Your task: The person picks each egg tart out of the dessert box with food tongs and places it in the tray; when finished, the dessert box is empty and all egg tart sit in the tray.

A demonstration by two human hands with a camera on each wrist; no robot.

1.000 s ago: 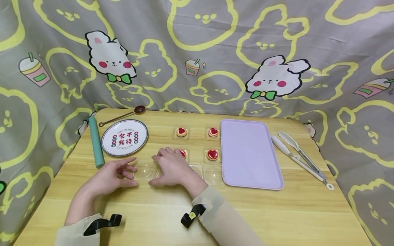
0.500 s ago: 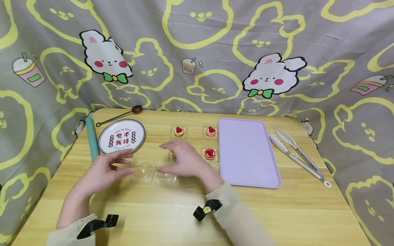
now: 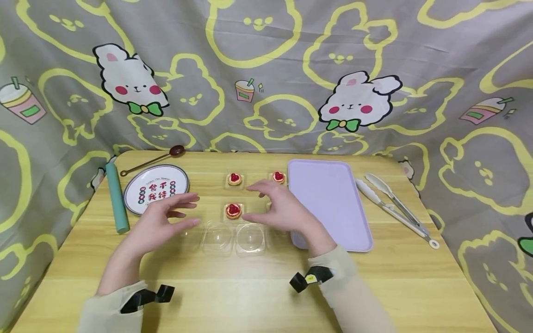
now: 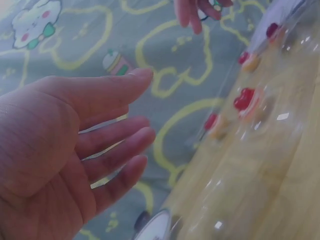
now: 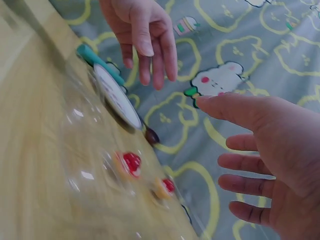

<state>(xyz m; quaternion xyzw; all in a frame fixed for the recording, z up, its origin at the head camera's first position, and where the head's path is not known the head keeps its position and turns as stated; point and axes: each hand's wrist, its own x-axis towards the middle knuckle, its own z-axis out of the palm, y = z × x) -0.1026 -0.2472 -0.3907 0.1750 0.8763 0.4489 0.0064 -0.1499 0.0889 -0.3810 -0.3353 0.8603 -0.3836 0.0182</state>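
Note:
Fingers extended and spread, my left hand [image 3: 156, 229] hovers over the table beside the leftmost clear plastic lid, holding nothing. My right hand [image 3: 283, 208], also holding nothing, hangs over the front right tart with its thumb and fingers apart. It covers most of that tart in the head view. A row of clear domed plastic lids lies between the hands, among them a left middle lid [image 3: 218, 238] and a right middle lid [image 3: 250, 238]. Behind the row, red-topped tarts sit in clear square bases: a back left tart [image 3: 235, 179], a back right tart [image 3: 278, 177] and a front left tart [image 3: 233, 211].
A lilac tray [image 3: 331, 203] lies right of the tarts, with metal tongs [image 3: 397, 210] beyond it. On the left are a round plate [image 3: 141, 185] with red lettering, a teal rolling pin [image 3: 117, 199] and a brown long-handled spoon [image 3: 176, 151]. A patterned curtain [image 3: 266, 92] hangs behind the table.
My right hand has moved right, away from the left hand, uncovering the front left tart and the middle lids. My left hand has risen a little. The head view has shifted slightly.

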